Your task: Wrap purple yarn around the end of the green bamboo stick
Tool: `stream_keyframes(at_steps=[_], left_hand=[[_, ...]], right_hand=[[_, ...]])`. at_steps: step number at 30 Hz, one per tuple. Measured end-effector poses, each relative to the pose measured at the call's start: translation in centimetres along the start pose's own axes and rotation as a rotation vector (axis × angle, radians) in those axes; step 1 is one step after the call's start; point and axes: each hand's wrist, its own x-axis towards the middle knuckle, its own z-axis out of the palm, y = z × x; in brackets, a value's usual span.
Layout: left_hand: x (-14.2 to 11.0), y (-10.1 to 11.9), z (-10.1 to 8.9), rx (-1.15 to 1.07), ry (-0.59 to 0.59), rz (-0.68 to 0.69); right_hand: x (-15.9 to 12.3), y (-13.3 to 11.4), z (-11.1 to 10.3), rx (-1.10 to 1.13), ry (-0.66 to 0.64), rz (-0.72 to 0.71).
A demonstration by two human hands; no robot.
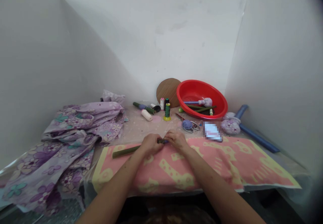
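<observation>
White walls (pixel 141 32) back a pink cloth (pixel 174 170); over it, the left hand (pixel 150 144) grips a green stick (pixel 126 152), the right hand (pixel 177 139) pinching near its far end; a slack grip could let it roll.

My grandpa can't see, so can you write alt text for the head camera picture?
A left hand grips a green stick over pink-and-yellow cloth, the right hand close beside it. Behind are thread spools, scissors and a tilted red basin; flowered purple fabric lies heaped at left.
</observation>
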Motion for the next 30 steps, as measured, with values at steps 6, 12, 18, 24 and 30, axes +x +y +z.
stream_keyframes(at_steps=[6, 12, 18, 24, 30], left_hand=[[-0.4, 0.4, 0.0, 0.048, 0.022, 0.003], [-0.8, 0.6, -0.1, 0.066, 0.022, 0.002], [-1.2, 0.6, 0.2, 0.088, 0.055, 0.003], [-1.8, 0.5, 0.6, 0.098, 0.12, 0.066], [-2.4, 0.4, 1.1, 0.083, 0.164, 0.141]], right_hand=[[0.5, 0.3, -0.4, 0.017, -0.086, -0.005], [1.1, 0.6, -0.7, 0.103, -0.17, -0.025], [1.2, 0.8, -0.5, 0.237, -0.196, 0.061], [1.0, 1.0, -0.2, 0.571, -0.261, 0.222], [0.8, 1.1, -0.3, 0.777, -0.348, 0.345]])
